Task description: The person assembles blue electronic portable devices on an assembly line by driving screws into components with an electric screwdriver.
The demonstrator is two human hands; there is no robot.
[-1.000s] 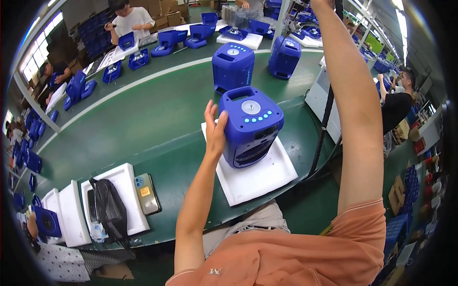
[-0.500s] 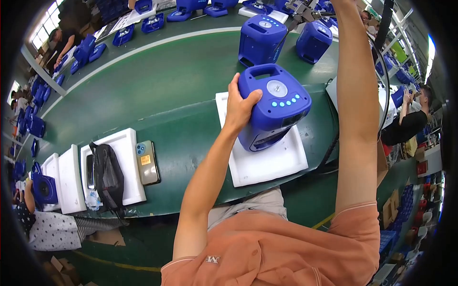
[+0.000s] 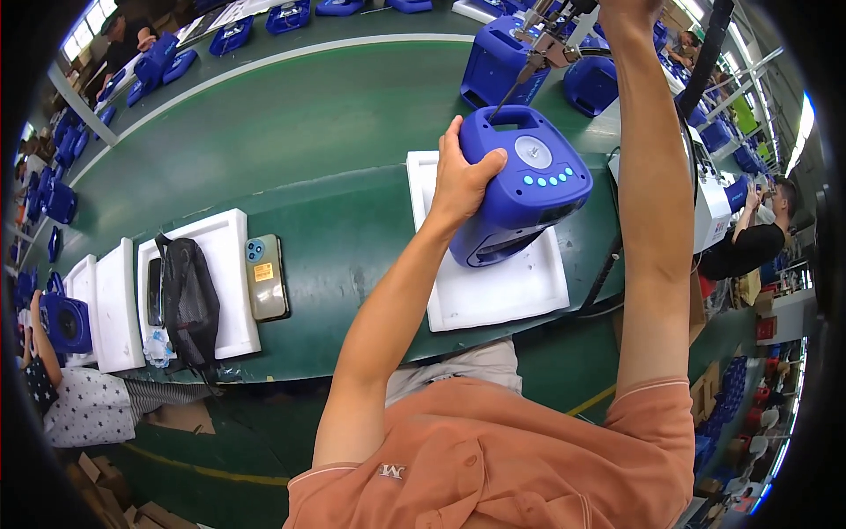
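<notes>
A blue portable speaker (image 3: pixel 520 194) with a carry slot, a round pale disc and a row of light-blue buttons stands tilted over a white foam tray (image 3: pixel 441 317). My left hand (image 3: pixel 465 176) grips its left side, thumb on the top face and fingers around the edge. At the upper edge my right hand (image 3: pixel 629 11) is partly cut off, by a metal power screwdriver (image 3: pixel 551 48). Its fingers are mostly out of sight, but the hand appears closed on the tool. The thin bit slants down to the speaker's carry slot near its far left corner.
More blue speakers (image 3: pixel 502 66) stand beyond on the green workbench (image 3: pixel 335 212). To the left lie a phone (image 3: pixel 266 278) and a black mesh pouch (image 3: pixel 190 300) on another foam tray (image 3: pixel 238 317). A white machine (image 3: pixel 710 216) and a black hose (image 3: pixel 608 273) are at right. Co-workers sit on both sides.
The screwdriver has come down and its bit now reaches the speaker's carry slot. My left hand and the speaker sit slightly farther right and up in view.
</notes>
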